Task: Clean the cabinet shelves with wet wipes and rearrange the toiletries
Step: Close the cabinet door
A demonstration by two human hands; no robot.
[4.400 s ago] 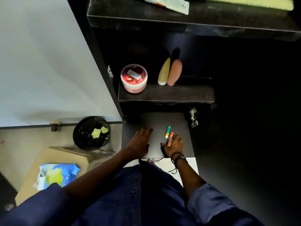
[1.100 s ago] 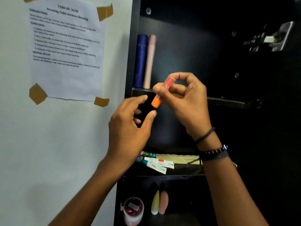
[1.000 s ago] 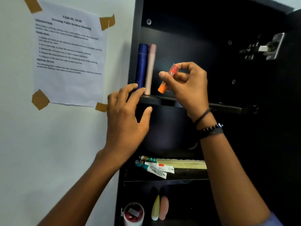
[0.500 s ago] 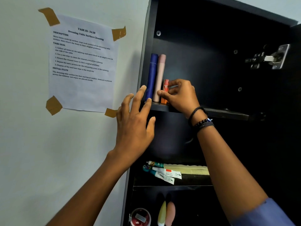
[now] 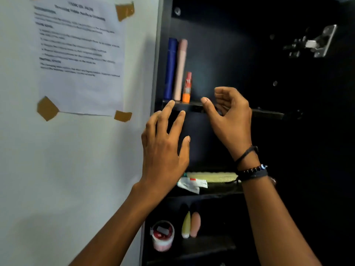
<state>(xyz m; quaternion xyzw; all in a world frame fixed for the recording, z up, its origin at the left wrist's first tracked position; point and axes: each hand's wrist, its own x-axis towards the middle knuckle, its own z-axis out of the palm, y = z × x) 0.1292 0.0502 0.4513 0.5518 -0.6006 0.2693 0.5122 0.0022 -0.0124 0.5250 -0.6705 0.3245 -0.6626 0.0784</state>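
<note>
The small orange-and-red tube (image 5: 187,87) stands upright on the top shelf (image 5: 269,114), near its front edge in the upper middle of the frame. It is just beside the tall pink tube (image 5: 181,68), with the tall blue tube (image 5: 171,66) on the pink one's far side. Neither of my hands holds it. My right hand (image 5: 229,120) is just right of it at shelf height, fingers loosely curled round nothing and thumb pointing along the shelf's front edge. My left hand (image 5: 165,146) is lower and to the left, fingers spread wide, the longest fingertip at the shelf's edge; I cannot tell if it touches.

I judge the rearranging to be well along. On the middle shelf, partly behind my hands, lie a pale comb (image 5: 211,176) and a white tube (image 5: 192,184). On the lower shelf, at the bottom of the frame, stand a round pink tub (image 5: 163,236), a yellow bottle (image 5: 186,224) and a peach bottle (image 5: 195,223). No wet wipes are in view, and the shelves are too dark for me to say whether they are clean. There may be more toiletries left to put back outside the frame.

As for writing, the printed sheet (image 5: 80,54) taped to the wall at upper left is too blurred to read with confidence. The tube labels are too small to make out. A metal hinge (image 5: 315,43) sits at upper right, and bracelets (image 5: 251,170) circle my right wrist.
</note>
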